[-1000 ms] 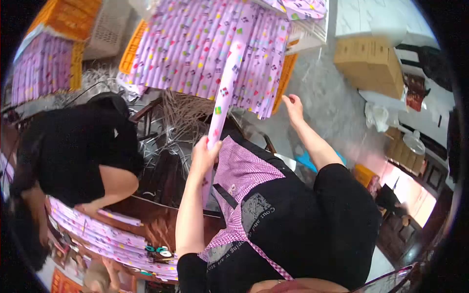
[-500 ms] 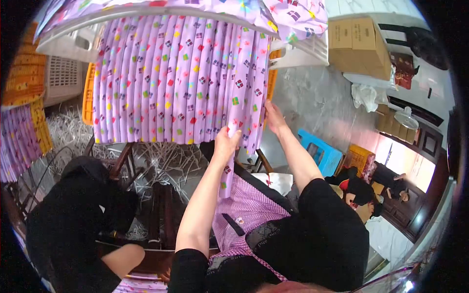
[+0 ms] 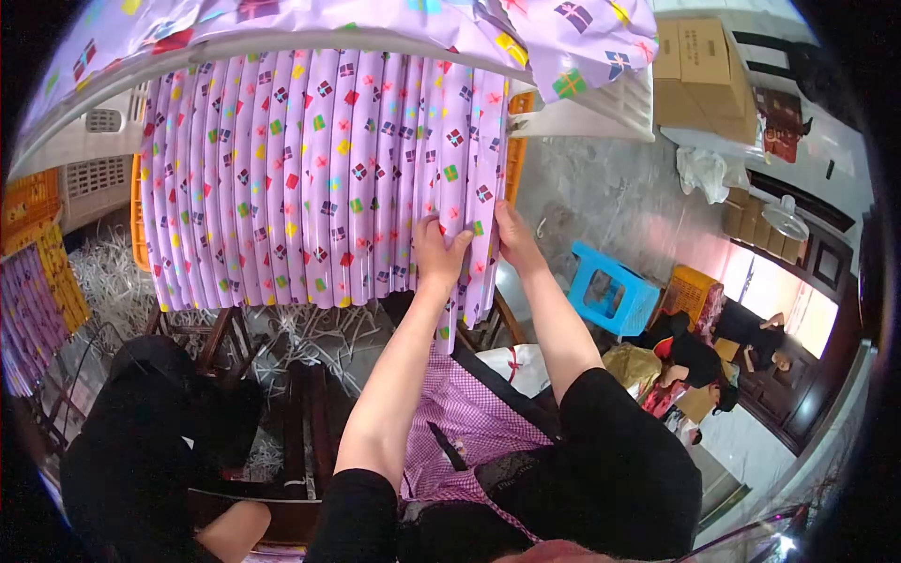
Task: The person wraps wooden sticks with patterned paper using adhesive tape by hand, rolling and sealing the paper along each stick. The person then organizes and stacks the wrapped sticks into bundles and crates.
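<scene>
A row of purple wrapping paper rolls [image 3: 282, 188], printed with small gift boxes, lies side by side in front of me. My left hand [image 3: 439, 255] is closed around one roll [image 3: 447, 324] near the row's right side, and its near end sticks out toward my apron. At the right edge of the row, my right hand [image 3: 518, 242] grips the outermost roll [image 3: 485, 202] from the side, with some fingers hidden beneath it. A white plastic crate [image 3: 601, 108] holding more of the purple paper [image 3: 568, 42] stands beyond the rolls.
Orange crate edges [image 3: 515, 174] show beside the row. Shredded paper strips [image 3: 314, 328] litter the floor below. A person in black [image 3: 141, 441] sits at my left. To the right are a blue stool [image 3: 612, 293], cardboard boxes [image 3: 704, 75] and other people [image 3: 693, 361] farther off.
My left hand and its roll have slid forward, so less of the roll sticks out toward me. My right hand has come closer to the left one. The whole view has shifted slightly.
</scene>
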The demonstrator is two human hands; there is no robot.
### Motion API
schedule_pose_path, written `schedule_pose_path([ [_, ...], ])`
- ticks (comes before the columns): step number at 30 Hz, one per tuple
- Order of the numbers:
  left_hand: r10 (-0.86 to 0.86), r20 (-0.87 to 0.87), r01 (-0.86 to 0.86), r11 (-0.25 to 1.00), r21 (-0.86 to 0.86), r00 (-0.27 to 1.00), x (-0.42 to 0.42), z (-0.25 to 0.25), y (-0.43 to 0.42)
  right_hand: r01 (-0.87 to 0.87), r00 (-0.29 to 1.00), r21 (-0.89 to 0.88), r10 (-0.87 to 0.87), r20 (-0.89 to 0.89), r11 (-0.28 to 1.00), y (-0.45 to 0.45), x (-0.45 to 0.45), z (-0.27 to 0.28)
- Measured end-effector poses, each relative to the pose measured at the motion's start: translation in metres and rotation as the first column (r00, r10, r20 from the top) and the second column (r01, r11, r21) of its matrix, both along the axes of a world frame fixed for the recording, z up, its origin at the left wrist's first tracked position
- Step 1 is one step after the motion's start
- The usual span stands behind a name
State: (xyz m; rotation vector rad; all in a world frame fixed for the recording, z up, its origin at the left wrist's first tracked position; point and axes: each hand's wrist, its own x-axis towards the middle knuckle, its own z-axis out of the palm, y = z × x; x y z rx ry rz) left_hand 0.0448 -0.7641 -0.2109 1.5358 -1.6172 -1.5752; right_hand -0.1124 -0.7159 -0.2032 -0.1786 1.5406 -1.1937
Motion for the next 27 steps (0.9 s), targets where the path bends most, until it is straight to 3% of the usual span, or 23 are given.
schedule_pose_path([
  [3,0.007,-0.003,-0.007,0.999,0.046,1.000,-0.005,0.004,0.007,0.033,0.993,0.075,-0.024,-0.113,0.997,0.004,0.005,-0.010],
  [6,0.011,-0.015,-0.009,0.994,0.107,1.000,-0.009,-0.001,0.004,0.115,0.967,0.039,-0.103,-0.232,0.993,0.002,0.018,-0.006],
  [8,-0.008,-0.022,0.011,0.990,0.143,1.000,-0.009,-0.004,0.005,0.123,0.980,0.023,-0.118,-0.157,0.992,0.003,0.019,0.004],
  [10,-0.006,0.092,0.013,0.998,-0.069,0.996,-0.011,-0.002,0.007,0.132,0.988,0.009,-0.131,-0.082,0.991,0.009,0.018,-0.006],
  [11,-0.007,0.093,0.013,0.998,-0.068,0.996,-0.010,-0.003,0.003,0.120,0.983,0.006,-0.118,-0.137,0.993,0.008,0.019,-0.013],
  [13,-0.016,-0.049,0.020,0.995,0.095,0.999,-0.010,-0.010,-0.002,0.112,0.975,0.004,-0.109,-0.193,0.994,0.008,0.024,-0.015],
  [17,0.001,-0.096,0.005,0.998,0.061,0.995,-0.011,-0.015,-0.001,0.136,0.964,0.015,-0.129,-0.234,0.991,-0.001,0.035,-0.002],
  [19,0.018,-0.177,0.004,0.992,0.125,0.984,-0.010,-0.016,-0.001,0.181,0.956,0.053,-0.163,-0.243,0.982,-0.002,0.036,0.004],
  [23,-0.027,-0.158,0.051,0.987,0.150,0.987,-0.004,-0.007,-0.005,0.075,0.930,0.199,0.003,-0.367,0.977,0.008,0.033,-0.007],
  [24,0.005,-0.213,0.050,0.966,0.254,0.977,-0.001,-0.004,-0.007,0.040,0.906,0.269,0.078,-0.417,0.962,0.003,0.036,-0.003],
  [25,0.042,-0.263,0.055,0.934,0.353,0.964,0.001,0.000,-0.010,0.043,0.906,0.266,0.075,-0.417,0.963,0.000,0.038,0.003],
  [27,0.055,-0.271,0.049,0.931,0.362,0.961,0.003,0.005,-0.012,0.046,0.909,0.144,0.018,-0.417,0.988,-0.008,0.050,0.011],
])
